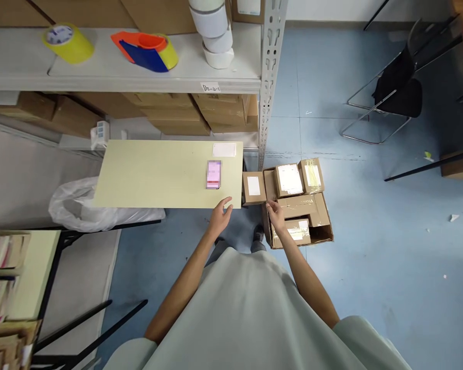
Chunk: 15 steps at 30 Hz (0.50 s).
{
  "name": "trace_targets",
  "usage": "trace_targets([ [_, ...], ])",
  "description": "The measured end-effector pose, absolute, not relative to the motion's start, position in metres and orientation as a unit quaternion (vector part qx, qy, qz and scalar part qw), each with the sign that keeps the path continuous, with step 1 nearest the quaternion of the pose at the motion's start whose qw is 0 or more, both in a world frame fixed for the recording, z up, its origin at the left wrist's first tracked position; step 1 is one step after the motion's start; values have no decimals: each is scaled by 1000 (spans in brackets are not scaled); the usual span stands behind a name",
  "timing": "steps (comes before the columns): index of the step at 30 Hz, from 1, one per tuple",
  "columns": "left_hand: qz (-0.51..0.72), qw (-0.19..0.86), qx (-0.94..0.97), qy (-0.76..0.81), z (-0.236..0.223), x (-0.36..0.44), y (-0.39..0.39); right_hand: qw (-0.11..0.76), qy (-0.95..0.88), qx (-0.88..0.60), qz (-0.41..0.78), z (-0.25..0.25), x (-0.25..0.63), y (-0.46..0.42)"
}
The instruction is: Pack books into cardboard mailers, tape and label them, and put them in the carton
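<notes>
My left hand (220, 214) rests at the front right corner of a pale yellow-green table (154, 174), fingers loosely apart, holding nothing. My right hand (276, 215) reaches down into an open cardboard box (323, 226) on the floor, fingers spread over a taped brown parcel (299, 205). Several small labelled parcels (289, 179) fill the box. One small parcel with a white label (253, 187) stands at the table's right edge. A phone (213, 174) and a white label sheet (224, 149) lie on the table.
A grey metal shelf (139, 77) behind the table carries yellow tape rolls (67, 42), a tape dispenser (144, 50) and white rolls (214, 31). A plastic bag (85, 205) lies left. A black chair (397, 87) stands far right on the blue floor.
</notes>
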<state>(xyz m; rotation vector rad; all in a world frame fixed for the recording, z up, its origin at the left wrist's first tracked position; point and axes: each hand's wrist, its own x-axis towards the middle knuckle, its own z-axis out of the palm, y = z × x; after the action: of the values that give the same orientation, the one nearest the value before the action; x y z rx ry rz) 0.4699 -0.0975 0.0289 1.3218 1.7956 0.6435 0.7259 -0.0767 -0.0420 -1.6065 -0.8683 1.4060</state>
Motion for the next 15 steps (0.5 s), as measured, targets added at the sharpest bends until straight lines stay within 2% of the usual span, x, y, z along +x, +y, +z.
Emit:
trace_targets([
  [4,214,385,576,688,21,486,-77,415,-300,-631,583,-53,722,-82],
  [9,99,322,677,654,4,517,-8,409,-141,-612,662,-73,698,-87],
  [15,-61,275,759,586,-54,548,90,414,-84,-600,679,-109,665,-84],
])
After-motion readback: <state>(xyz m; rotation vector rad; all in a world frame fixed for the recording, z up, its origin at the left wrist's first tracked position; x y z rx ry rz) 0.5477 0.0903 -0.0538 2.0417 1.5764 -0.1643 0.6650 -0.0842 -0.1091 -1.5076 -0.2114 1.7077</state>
